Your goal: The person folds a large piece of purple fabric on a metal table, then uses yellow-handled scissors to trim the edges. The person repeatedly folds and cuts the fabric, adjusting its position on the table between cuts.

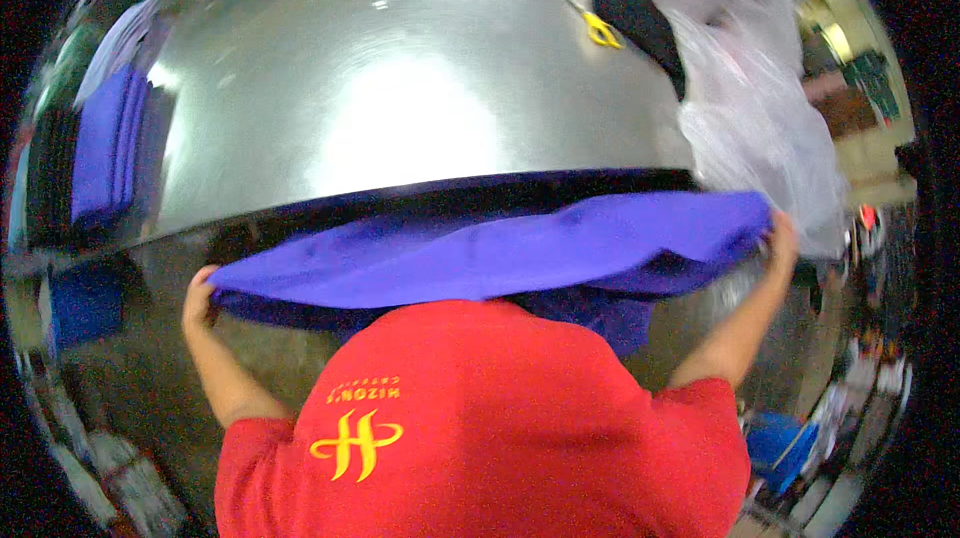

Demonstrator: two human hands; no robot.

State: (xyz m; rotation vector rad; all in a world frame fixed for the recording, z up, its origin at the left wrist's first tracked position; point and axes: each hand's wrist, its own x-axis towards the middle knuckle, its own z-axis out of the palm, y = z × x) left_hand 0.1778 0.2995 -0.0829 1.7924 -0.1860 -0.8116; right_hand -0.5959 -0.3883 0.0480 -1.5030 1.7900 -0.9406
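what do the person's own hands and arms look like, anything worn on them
The left hand and right hand show no gloves. Forearms are bare below the short red sleeves of a red shirt, with a yellow emblem on its front.

Arms (735,333) wide; each grip (200,298) (783,241) closed

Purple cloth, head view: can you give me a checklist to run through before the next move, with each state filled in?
1. Left hand grips one end of the purple cloth: ok.
2. Right hand grips the other end: ok.
3. Cloth flat and smooth: not ok, it sags in folds between the hands.
4. Yellow-handled scissors apart from the cloth: ok, farther back on the metal table.
5. Clear plastic sheeting untouched by the cloth: cannot tell, they overlap in view.
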